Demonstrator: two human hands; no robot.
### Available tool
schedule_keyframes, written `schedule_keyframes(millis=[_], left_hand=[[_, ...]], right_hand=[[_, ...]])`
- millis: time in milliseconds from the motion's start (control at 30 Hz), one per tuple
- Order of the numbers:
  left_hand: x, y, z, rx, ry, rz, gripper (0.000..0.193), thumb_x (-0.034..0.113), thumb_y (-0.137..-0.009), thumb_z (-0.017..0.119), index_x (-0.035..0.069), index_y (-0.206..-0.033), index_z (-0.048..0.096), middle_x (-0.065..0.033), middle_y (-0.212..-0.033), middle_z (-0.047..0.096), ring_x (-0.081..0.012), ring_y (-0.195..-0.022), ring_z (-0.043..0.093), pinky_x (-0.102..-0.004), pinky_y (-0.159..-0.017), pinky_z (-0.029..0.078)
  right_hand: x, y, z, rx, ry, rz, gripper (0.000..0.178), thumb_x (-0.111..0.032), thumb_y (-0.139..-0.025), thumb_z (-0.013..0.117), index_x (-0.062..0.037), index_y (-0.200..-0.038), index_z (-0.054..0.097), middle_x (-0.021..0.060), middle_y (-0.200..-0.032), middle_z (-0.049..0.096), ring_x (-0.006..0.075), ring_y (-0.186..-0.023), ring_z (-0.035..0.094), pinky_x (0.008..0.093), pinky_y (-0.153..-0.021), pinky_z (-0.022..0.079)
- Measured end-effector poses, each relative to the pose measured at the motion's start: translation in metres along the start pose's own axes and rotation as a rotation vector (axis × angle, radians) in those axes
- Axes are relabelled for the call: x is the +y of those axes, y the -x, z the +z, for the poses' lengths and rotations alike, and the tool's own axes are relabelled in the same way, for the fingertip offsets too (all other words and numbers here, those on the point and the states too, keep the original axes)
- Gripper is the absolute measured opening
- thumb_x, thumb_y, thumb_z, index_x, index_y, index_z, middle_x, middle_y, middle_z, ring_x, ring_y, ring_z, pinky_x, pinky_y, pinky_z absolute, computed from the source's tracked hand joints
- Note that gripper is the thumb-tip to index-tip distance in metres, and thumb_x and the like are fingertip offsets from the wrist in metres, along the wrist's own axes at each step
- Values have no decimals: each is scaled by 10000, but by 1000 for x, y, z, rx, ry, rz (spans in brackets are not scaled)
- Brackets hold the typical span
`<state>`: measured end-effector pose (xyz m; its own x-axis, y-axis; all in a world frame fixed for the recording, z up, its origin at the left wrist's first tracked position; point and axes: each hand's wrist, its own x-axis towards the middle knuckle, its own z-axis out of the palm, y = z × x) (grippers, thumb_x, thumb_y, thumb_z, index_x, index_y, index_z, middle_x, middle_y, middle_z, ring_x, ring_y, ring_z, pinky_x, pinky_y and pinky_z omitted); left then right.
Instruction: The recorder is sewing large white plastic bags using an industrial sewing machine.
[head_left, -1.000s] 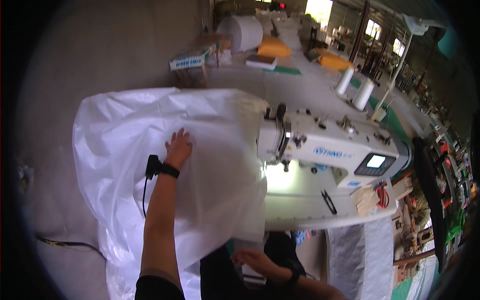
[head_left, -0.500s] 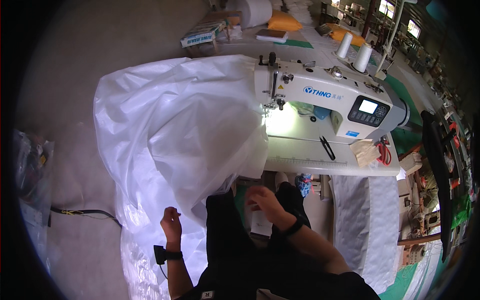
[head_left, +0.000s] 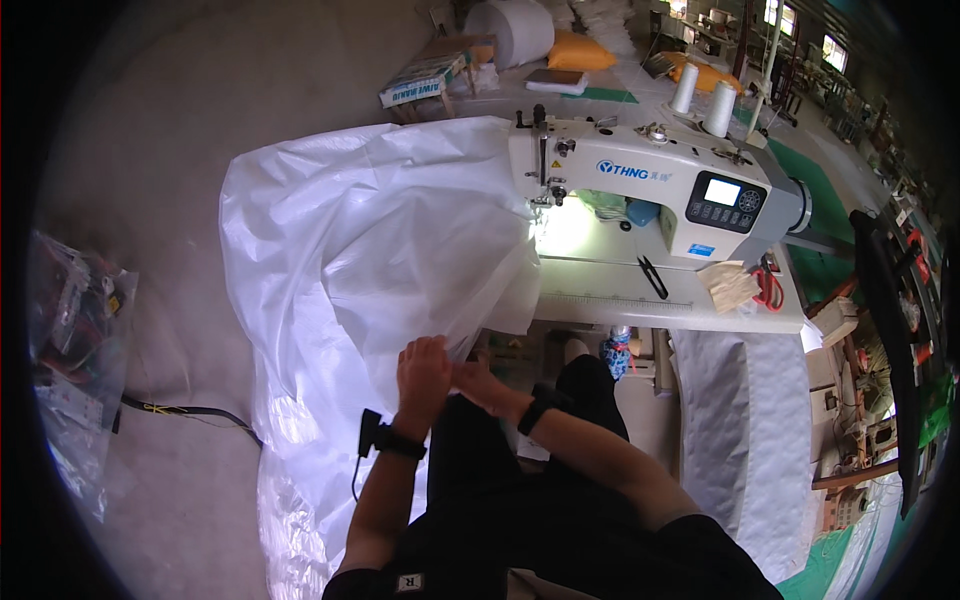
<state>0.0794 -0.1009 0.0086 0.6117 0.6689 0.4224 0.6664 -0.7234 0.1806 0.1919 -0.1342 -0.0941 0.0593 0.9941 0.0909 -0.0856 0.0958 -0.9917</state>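
Holding the lower edge of the big white plastic sheet (head_left: pixel 370 240) in front of my lap, my left hand (head_left: pixel 423 372) has its grip closed on a fold of it, and my right hand (head_left: pixel 484 381) touches the left one, fingers pinched on the same edge. The sheet spills from the floor at my left up onto the counter (head_left: pixel 690 312). It runs under the needle of the white sewing machine (head_left: pixel 660 190), with two thread cones (head_left: pixel 702 98) behind.

Black short sleeves, black trousers, black wristbands (head_left: pixel 398 441) on both forearms.
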Motion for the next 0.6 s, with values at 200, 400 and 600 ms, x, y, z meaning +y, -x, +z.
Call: schedule_keyframes(millis=[200,400,600], left_hand=[[-7,-9,-13,-41,590,10,129,73,-817,579,17,-923,628,-171,-822,617,-350,-724,619,-400,-641,499],[27,-39,-17,-528,756,-183,307,136,-794,598,37,-1084,599,-192,-799,650,-358,-745,640,-410,-661,503],[43,-61,-21,-309,346,6,486,92,-738,562,71,-1223,546,-242,-845,640,-397,-798,627,-477,-702,492]], right_hand=[[-50,40,11,3,-522,167,146,-108,-954,489,10,-921,570,40,-745,569,118,-703,553,250,-628,455],[-57,63,14,-110,-514,35,141,-137,-951,523,-24,-1035,538,59,-844,571,120,-753,569,242,-655,457],[-42,65,-64,380,-828,305,267,-224,-921,592,-42,-1107,536,42,-989,589,115,-897,586,285,-797,472]])
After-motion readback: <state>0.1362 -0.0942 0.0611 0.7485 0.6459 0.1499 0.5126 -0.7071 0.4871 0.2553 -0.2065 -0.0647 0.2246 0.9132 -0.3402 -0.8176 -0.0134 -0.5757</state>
